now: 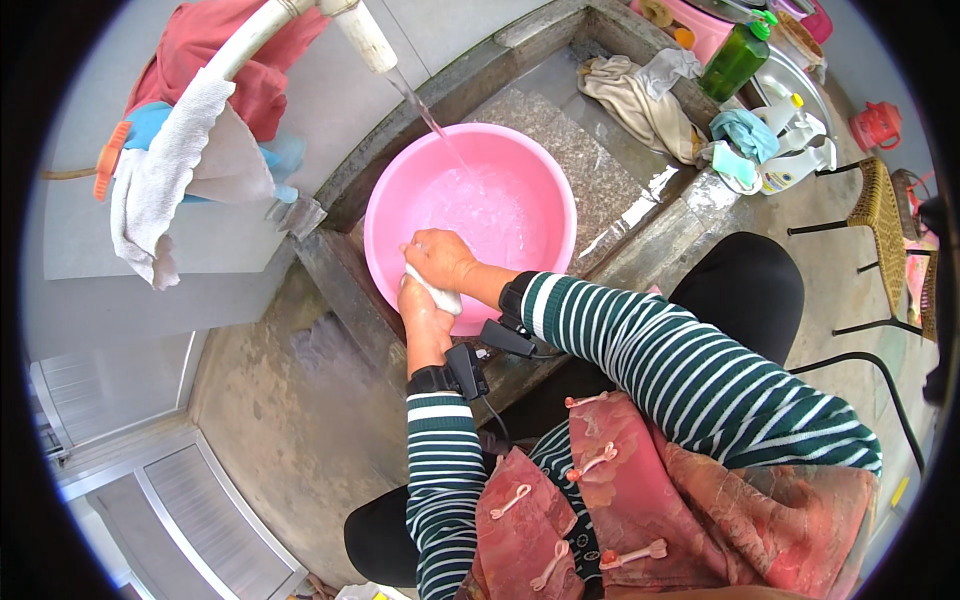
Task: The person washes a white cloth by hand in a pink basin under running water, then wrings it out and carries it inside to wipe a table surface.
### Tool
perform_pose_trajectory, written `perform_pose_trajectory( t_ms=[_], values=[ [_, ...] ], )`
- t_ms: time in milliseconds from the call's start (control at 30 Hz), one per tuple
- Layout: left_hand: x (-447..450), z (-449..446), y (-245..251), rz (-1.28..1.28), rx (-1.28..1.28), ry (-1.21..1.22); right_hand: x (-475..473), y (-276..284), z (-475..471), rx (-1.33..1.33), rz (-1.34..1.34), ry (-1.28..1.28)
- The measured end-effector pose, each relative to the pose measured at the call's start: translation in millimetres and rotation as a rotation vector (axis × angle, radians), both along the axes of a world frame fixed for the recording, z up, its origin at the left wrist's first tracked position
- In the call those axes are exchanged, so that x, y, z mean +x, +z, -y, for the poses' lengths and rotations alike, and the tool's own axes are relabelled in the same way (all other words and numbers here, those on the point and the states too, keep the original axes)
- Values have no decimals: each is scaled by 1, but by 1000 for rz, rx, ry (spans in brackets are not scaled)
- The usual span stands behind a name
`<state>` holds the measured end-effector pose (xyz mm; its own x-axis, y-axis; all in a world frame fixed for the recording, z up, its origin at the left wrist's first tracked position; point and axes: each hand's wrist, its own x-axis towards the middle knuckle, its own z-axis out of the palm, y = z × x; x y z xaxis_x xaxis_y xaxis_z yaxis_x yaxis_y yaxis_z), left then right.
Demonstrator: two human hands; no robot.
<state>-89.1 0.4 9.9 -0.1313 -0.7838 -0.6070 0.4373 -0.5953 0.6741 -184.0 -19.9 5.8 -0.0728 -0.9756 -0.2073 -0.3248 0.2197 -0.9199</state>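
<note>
Both my hands grip a small wadded white cloth above the near left part of a pink plastic basin. My right hand lies over the top of the cloth. From the near left side, my left hand closes around it, beside the basin's rim. Water runs from a pale pipe spout into the basin, where clear, rippled water covers the bottom. Much of the cloth is hidden by my fingers.
A stone washing trough surrounds the basin. To the left, a white towel hangs over the pipe. Wrung cloths, a green pump bottle and white bottles crowd the right ledge. A woven chair stands farther right.
</note>
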Motion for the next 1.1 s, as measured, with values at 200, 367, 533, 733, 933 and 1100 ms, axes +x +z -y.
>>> perform_pose_trajectory(
  t_ms=[200,367,533,733,933,1100],
  values=[
    [-4,0,7,-137,0,29,-15,2,11,265,243,-97],
    [34,15,15,-257,15,35,15,15,-23,-340,-61,148],
    [36,11,-3,-144,79,92,23,15,-40,-455,-139,97],
    [24,3,11,-52,28,128,28,15,-21,-310,-49,51],
    [-2,2,20,56,-16,97,4,6,16,237,429,-65],
    [1,13,18,188,-192,28,-55,7,45,-66,227,-39]
  ],
)
